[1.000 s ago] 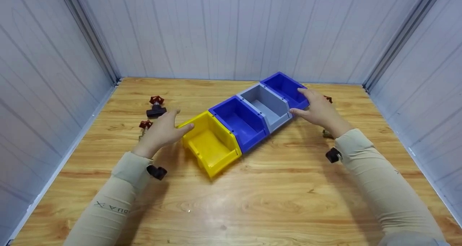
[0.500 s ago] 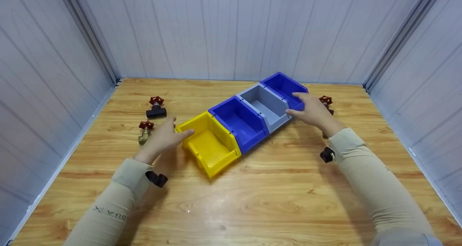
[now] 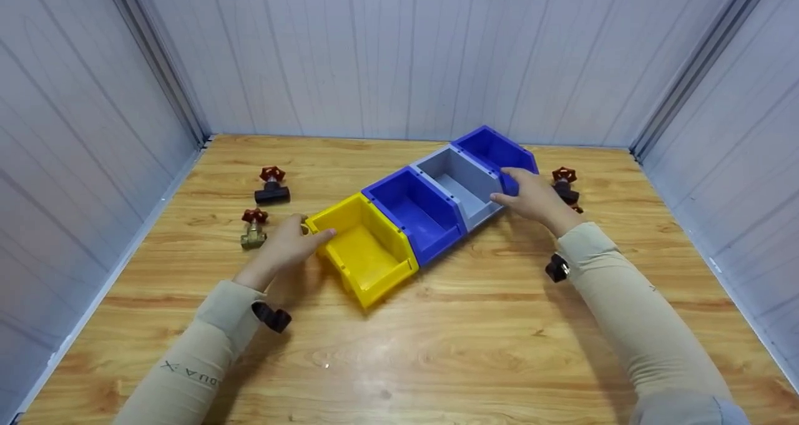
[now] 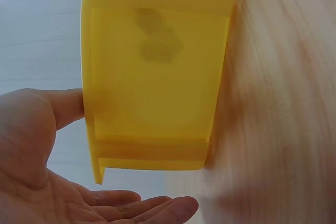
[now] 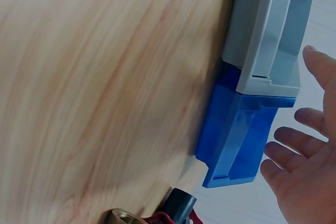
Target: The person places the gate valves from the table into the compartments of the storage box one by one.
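Observation:
A row of joined plastic bins runs diagonally over the table: a yellow bin [image 3: 367, 259] nearest, then a blue bin [image 3: 417, 218], a grey bin [image 3: 460, 185] and another blue bin [image 3: 490, 149] at the far end. My left hand [image 3: 284, 248] is at the yellow bin's left corner. Its thumb lies over the rim, and in the left wrist view the other fingers [image 4: 157, 211] stretch out straight, apart from the wall. With fingers spread, my right hand [image 3: 535, 199] hovers by the front of the grey and far blue bins, apparently holding nothing.
On the left lie a black valve [image 3: 272, 191] and a brass valve [image 3: 253, 231], both with red handwheels. Another black valve [image 3: 565, 188] lies on the right, with a red piece partly hidden by the wrist. White panels [image 3: 399, 57] enclose the wooden table [image 3: 399, 362].
My right hand has moved left and nearer, from the far blue bin toward the grey one. My left hand has dropped slightly, its thumb still at the yellow rim. The bins look unmoved.

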Action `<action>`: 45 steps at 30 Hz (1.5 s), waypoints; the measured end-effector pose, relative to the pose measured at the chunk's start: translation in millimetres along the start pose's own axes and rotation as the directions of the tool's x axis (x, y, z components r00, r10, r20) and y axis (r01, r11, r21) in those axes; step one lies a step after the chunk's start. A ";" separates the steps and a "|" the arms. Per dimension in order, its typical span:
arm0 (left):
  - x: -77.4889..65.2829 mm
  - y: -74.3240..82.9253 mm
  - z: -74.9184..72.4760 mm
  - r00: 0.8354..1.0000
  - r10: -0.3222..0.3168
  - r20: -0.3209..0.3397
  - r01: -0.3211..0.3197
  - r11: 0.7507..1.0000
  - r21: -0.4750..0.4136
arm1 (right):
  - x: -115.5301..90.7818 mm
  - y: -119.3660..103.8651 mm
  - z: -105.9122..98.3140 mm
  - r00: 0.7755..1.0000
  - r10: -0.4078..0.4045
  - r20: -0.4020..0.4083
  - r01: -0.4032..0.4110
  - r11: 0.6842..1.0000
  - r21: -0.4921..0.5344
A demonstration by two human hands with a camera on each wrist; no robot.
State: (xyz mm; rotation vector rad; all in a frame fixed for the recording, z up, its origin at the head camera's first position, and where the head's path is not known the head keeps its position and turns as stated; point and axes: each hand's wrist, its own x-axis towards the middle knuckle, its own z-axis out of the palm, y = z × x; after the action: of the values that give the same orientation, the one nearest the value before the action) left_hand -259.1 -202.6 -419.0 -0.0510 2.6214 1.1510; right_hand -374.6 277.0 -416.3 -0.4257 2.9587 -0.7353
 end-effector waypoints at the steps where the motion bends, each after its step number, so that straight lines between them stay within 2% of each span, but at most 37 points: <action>1: -0.6 0.1 0.5 1.000 0.000 0.000 0.000 1.000 -0.004 | 0.5 0.5 1.0 1.000 0.002 0.003 -0.002 1.000 0.000; 12: -6.0 1.3 3.1 1.000 0.017 -0.022 -0.018 0.999 -0.048 | 5.5 1.3 4.6 1.000 0.001 -0.012 -0.001 0.999 -0.054; 20: -8.5 2.6 6.6 0.999 -0.019 -0.027 0.015 0.988 -0.153 | 9.5 2.4 9.3 0.999 0.046 0.006 -0.046 0.998 -0.052; 24: -9.8 3.9 9.0 0.999 -0.046 -0.023 0.041 0.984 -0.174 | 10.1 3.1 11.2 0.999 0.048 0.000 -0.048 0.998 -0.040; 34: -5.1 4.7 9.2 0.997 -0.076 -0.012 0.071 0.968 -0.239 | 9.3 3.3 11.4 1.000 0.015 -0.006 -0.016 0.999 -0.051; 41: -1.4 5.4 4.8 0.995 -0.100 0.010 0.099 0.959 -0.267 | 8.4 3.2 12.1 0.999 0.039 0.000 -0.039 0.997 -0.064; 45: 1.9 4.3 -0.4 0.995 -0.096 0.009 0.095 0.963 -0.253 | 7.8 3.3 13.4 0.999 0.041 -0.002 -0.041 0.998 -0.056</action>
State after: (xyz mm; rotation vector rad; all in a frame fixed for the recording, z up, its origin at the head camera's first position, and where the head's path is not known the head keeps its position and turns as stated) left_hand -261.7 -199.8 -416.2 -0.2284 2.4293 1.4440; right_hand -381.2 271.5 -429.7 -0.3670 2.9856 -0.6499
